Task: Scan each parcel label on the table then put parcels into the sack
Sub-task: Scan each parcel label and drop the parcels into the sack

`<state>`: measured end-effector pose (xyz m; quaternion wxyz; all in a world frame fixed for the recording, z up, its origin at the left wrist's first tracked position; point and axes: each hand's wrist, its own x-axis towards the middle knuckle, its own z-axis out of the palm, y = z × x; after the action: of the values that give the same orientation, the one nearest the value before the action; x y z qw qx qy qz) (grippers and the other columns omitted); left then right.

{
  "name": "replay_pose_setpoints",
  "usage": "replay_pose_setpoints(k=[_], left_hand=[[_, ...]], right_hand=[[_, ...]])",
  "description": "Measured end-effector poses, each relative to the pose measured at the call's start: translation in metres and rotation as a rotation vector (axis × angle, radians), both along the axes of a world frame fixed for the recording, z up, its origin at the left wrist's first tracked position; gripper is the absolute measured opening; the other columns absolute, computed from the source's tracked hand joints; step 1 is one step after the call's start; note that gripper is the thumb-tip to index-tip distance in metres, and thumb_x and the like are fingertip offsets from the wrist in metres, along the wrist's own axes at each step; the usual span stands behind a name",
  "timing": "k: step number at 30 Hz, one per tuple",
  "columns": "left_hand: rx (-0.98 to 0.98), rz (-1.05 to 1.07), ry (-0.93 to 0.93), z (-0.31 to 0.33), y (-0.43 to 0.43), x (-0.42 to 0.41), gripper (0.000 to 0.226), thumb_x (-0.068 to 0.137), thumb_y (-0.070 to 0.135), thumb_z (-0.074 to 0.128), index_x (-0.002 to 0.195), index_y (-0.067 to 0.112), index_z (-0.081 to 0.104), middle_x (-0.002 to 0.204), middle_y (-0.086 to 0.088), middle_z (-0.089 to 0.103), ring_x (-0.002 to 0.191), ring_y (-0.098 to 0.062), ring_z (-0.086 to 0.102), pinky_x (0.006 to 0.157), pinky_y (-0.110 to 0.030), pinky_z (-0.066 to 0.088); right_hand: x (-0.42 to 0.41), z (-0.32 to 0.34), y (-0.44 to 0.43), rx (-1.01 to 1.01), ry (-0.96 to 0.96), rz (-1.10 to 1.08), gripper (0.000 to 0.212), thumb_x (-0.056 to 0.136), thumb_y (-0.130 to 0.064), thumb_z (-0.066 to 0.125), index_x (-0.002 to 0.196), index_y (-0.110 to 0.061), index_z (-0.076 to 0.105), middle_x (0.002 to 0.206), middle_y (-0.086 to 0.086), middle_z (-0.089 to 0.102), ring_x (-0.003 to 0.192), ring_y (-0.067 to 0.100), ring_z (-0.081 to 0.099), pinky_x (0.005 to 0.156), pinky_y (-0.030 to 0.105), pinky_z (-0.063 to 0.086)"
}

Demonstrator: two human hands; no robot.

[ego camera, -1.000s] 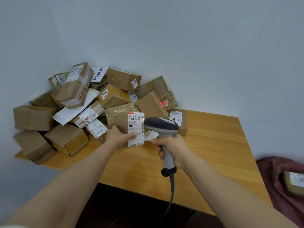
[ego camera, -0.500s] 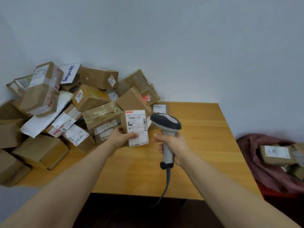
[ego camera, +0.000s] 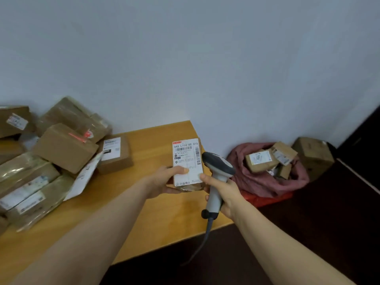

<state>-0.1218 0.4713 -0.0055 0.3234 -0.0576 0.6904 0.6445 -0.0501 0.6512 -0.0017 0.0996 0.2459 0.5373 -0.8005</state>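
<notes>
The parcel pile (ego camera: 61, 153) is cut off at left. The left hand (ego camera: 162, 181) pinches the labelled parcel (ego camera: 186, 159) (thumb on label) and the right hand (ego camera: 223, 192) grips the scanner (ego camera: 218, 165). The parcel has shifted to the table (ego camera: 144, 219)'s right end, nearer the sack (ego camera: 265, 184).

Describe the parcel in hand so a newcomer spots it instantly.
Start at the right end of the wooden table, near the pink sack. There the left hand holds a small brown parcel upright beside the grey scanner. Unlike the piled parcels at left, it is lifted, its white label reading 642 L714-00 015.
</notes>
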Motion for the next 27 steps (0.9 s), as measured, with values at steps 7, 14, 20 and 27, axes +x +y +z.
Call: replay_pose_setpoints(k=[7,14,20,27], left_hand=[[0.005,-0.166,-0.085,-0.014,0.207,-0.006,0.045,0.076,0.037,0.069,0.117,0.02,0.061,0.115,-0.005,0.068,0.11,-0.022,0.062,0.094,-0.041,0.051],[-0.057,-0.243,-0.124,-0.031,0.333,-0.036,0.03,0.085,0.033,0.067,0.111,0.018,0.063,0.102,-0.002,0.072,0.096,-0.017,0.066,0.086,-0.037,0.054],[-0.083,-0.23,-0.176,-0.061,0.394,-0.103,0.051,0.08,0.055,0.063,0.115,0.017,0.061,0.115,-0.007,0.065,0.109,-0.021,0.059,0.085,-0.035,0.052],[-0.256,0.009,-0.14,-0.129,0.45,-0.248,0.037,0.089,0.047,0.061,0.104,0.014,0.059,0.104,-0.006,0.059,0.083,-0.015,0.056,0.072,-0.029,0.049]], right_hand=[[0.014,-0.013,0.183,-0.004,-0.047,-0.236,0.027,0.072,-0.01,0.082,0.092,-0.004,0.065,0.064,0.006,0.066,0.05,0.014,0.054,0.045,0.024,0.044],[-0.002,-0.032,0.29,-0.04,-0.078,-0.337,0.03,0.074,-0.011,0.081,0.098,-0.005,0.066,0.078,0.011,0.073,0.051,0.016,0.063,0.044,0.023,0.047],[-0.069,-0.051,0.354,-0.035,-0.134,-0.478,0.023,0.075,-0.006,0.079,0.091,-0.005,0.063,0.073,0.011,0.071,0.044,0.016,0.062,0.041,0.022,0.049],[-0.203,-0.106,0.45,0.167,-0.236,-0.632,0.048,0.062,-0.014,0.09,0.101,-0.004,0.065,0.093,0.014,0.072,0.072,0.022,0.071,0.067,0.034,0.06]])
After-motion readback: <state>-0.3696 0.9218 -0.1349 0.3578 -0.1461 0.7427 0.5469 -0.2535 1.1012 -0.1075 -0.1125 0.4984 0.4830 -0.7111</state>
